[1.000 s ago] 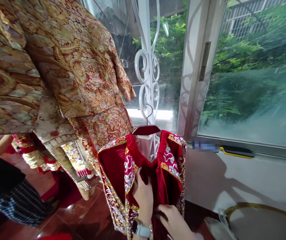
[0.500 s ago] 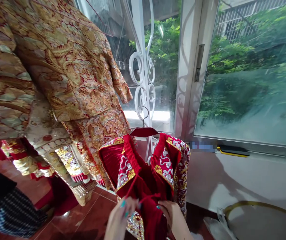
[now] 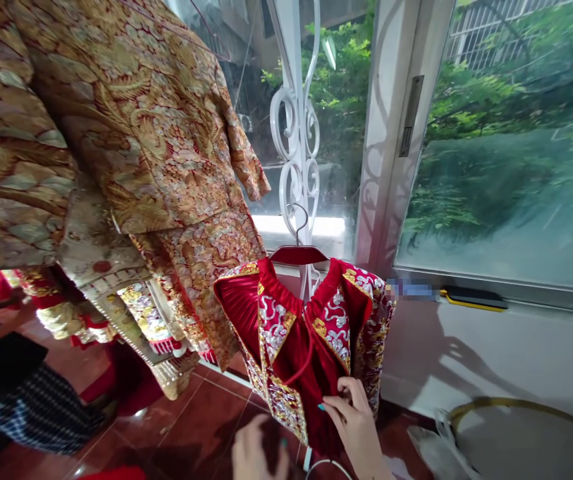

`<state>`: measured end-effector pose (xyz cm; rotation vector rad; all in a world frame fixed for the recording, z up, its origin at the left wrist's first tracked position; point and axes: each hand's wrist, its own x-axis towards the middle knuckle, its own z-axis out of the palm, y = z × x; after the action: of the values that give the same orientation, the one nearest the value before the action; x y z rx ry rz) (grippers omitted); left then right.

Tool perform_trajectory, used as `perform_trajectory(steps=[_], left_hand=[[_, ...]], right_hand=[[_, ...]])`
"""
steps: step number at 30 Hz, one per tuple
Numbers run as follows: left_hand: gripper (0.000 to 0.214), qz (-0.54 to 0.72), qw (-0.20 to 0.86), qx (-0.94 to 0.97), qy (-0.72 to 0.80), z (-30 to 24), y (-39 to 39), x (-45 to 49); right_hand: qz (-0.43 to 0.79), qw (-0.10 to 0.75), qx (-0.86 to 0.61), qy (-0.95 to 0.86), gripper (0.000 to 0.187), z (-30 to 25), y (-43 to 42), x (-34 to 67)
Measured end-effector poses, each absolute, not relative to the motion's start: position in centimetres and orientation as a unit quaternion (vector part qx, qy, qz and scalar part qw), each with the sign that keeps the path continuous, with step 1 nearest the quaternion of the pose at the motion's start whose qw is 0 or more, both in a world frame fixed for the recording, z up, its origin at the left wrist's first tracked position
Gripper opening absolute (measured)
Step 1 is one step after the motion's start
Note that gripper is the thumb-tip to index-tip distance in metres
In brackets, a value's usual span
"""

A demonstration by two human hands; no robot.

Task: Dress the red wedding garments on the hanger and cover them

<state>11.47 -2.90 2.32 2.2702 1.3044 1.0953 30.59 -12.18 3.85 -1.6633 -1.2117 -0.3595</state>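
A red embroidered jacket (image 3: 311, 360) with silver and gold patterns hangs on a dark red hanger (image 3: 299, 255), its collar gathered and its front flaps folded outward. A thin red cord (image 3: 307, 353) loops down from the neckline. At the lower front, my right hand (image 3: 353, 417) has its fingers and thumb closed on the red fabric. My left hand (image 3: 259, 450), smeared by motion, is below and left of the jacket, apart from it. Its thumb and fingers are apart, and nothing shows between them.
Gold embroidered garments (image 3: 166, 147) hang at left, near a person in a checked skirt (image 3: 41, 410). A white scrolled metal stand (image 3: 293, 127) rises behind the jacket. A black and yellow object (image 3: 473, 298) lies on the window ledge; a round gold-rimmed thing (image 3: 521, 440) stands lower right.
My left hand has dropped away from the jacket's front, and the cord that stretched towards my hands now hangs in a loose loop. My right hand stays at the fabric.
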Motion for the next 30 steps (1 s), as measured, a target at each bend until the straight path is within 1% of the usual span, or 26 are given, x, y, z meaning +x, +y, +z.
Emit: perform_trajectory(steps=[2, 4, 9, 12, 15, 20, 24, 26, 27, 30], left_hand=[[0.038, 0.311, 0.196, 0.842, 0.394, 1.2, -4.9, 15.3], [0.044, 0.275, 0.201, 0.856, 0.390, 0.6, -6.1, 18.2], [0.034, 0.279, 0.195, 0.850, 0.402, 0.4, -6.6, 20.5], [0.032, 0.283, 0.198, 0.857, 0.382, -0.3, -6.8, 20.0], [0.032, 0.299, 0.191, 0.865, 0.356, -1.3, -7.2, 19.6], [0.039, 0.355, 0.144, 0.856, 0.348, -1.7, -7.3, 19.1], [0.034, 0.387, 0.126, 0.846, 0.344, 0.7, -7.1, 19.2], [0.038, 0.416, 0.154, 0.825, 0.350, 2.4, -7.0, 19.8], [0.036, 0.426, 0.181, 0.813, 0.354, 3.3, -7.0, 20.1], [0.033, 0.410, 0.274, 0.803, 0.333, 5.1, -6.7, 20.9]], right_hand=[[-0.157, 0.517, -0.675, -0.503, 0.019, 4.0, -12.5, 30.1], [-0.161, 0.527, -0.664, -0.506, 0.017, 4.0, -12.9, 29.7], [-0.187, 0.539, -0.642, -0.513, 0.012, 3.3, -14.2, 29.2], [-0.179, 0.522, -0.654, -0.517, 0.017, 3.7, -14.6, 29.3], [-0.145, 0.497, -0.667, -0.536, 0.027, 5.6, -14.3, 29.8], [-0.159, 0.485, -0.649, -0.564, 0.022, 11.2, -12.7, 31.7], [-0.099, 0.480, -0.624, -0.609, 0.027, 13.6, -12.3, 31.8], [-0.084, 0.486, -0.618, -0.612, 0.027, 13.4, -12.6, 31.2], [-0.086, 0.489, -0.618, -0.610, 0.027, 13.0, -12.8, 30.9], [-0.104, 0.500, -0.623, -0.593, 0.025, 12.2, -13.0, 30.5]])
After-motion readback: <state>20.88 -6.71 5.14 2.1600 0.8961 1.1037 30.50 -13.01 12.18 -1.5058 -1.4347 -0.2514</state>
